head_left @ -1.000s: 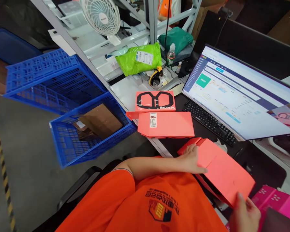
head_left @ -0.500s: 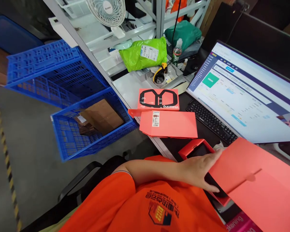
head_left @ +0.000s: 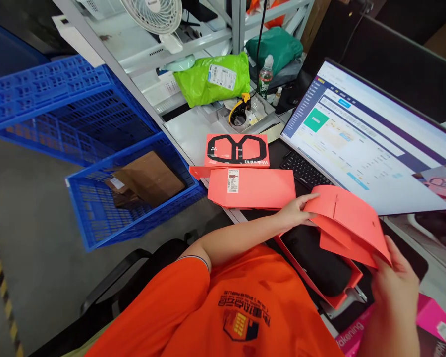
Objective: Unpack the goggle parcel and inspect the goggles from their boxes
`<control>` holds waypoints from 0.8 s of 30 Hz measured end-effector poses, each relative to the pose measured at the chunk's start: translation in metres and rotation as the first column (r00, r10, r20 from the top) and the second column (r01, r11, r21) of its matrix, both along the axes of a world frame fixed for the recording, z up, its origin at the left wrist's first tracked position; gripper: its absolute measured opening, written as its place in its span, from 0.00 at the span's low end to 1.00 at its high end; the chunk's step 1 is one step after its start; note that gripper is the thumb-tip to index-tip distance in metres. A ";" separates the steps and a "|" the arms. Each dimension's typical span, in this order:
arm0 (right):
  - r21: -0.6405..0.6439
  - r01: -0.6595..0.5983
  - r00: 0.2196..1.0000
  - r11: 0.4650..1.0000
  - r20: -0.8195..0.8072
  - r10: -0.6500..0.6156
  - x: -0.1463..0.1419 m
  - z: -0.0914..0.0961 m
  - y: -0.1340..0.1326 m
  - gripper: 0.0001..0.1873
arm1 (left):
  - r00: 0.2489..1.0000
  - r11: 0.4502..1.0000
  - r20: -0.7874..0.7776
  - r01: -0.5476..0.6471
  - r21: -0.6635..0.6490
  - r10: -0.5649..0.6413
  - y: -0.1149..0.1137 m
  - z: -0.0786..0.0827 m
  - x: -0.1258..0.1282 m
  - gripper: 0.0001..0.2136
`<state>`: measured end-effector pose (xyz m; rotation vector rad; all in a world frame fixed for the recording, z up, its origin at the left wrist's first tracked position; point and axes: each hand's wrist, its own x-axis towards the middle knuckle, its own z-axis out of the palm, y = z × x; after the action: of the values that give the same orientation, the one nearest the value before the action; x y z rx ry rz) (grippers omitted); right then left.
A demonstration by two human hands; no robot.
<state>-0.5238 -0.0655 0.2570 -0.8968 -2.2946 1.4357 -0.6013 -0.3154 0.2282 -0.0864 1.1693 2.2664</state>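
Observation:
A folded coral cardboard piece (head_left: 347, 215), bent and cut with a slit, is held up between both my hands. My left hand (head_left: 296, 210) pinches its left end, thumb and fingers on either side. At its lower right corner, my right hand (head_left: 396, 277) is closed on the edge. Below it lies an open coral box (head_left: 344, 302) with a dark, rounded case (head_left: 317, 260) inside. Left of my left hand rests another flat coral carton (head_left: 262, 191) with a white label. Behind that carton is a coral "Wakening" box (head_left: 236, 149) with a black outline print.
A monitor (head_left: 357, 148) and keyboard (head_left: 306, 170) stand beyond my hands. Magenta boxes (head_left: 357, 329) lie near my right forearm. Blue crates (head_left: 134, 228) are left of the desk. A tape dispenser (head_left: 238, 115), bottle (head_left: 265, 77) and green parcel (head_left: 211, 79) sit at the back.
My right hand has come into view, gripping the cardboard. The cardboard has moved away from my body, and my left hand has shifted up and left. More of the dark case shows.

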 end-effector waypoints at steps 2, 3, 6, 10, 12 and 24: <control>-0.239 0.022 0.998 0.971 -0.047 -0.034 -0.014 -0.022 0.008 0.48 | 1.000 0.999 -0.016 0.008 0.039 -0.008 0.002 -0.014 -0.006 0.43; -0.297 0.029 0.996 0.955 -0.071 -0.052 -0.020 -0.033 0.011 0.50 | 0.998 1.000 -0.056 0.015 0.007 -0.015 0.002 -0.021 -0.008 0.45; -0.220 -0.003 0.990 0.976 -0.141 -0.028 -0.028 -0.059 0.019 0.45 | 0.966 0.976 -0.258 -0.030 -0.217 -0.028 0.006 -0.037 -0.017 0.44; -0.108 -0.064 0.985 0.992 -0.164 0.046 -0.034 -0.085 0.036 0.41 | 0.905 0.931 -0.399 -0.010 -0.365 -0.147 0.014 -0.046 -0.033 0.44; -0.151 -0.043 0.988 0.988 -0.156 0.019 -0.039 -0.096 0.048 0.44 | 0.879 0.881 -0.440 -0.051 -0.470 -0.184 0.017 -0.047 -0.039 0.45; 0.000 -0.284 0.959 0.959 -0.018 0.284 -0.050 -0.127 0.087 0.46 | 0.579 0.521 -0.544 -0.226 -0.823 -0.607 -0.009 -0.038 0.028 0.14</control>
<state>-0.5738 0.0210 0.1299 -0.5672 -2.4873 1.5499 -0.5738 -0.3243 0.1900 0.7859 2.5274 1.1988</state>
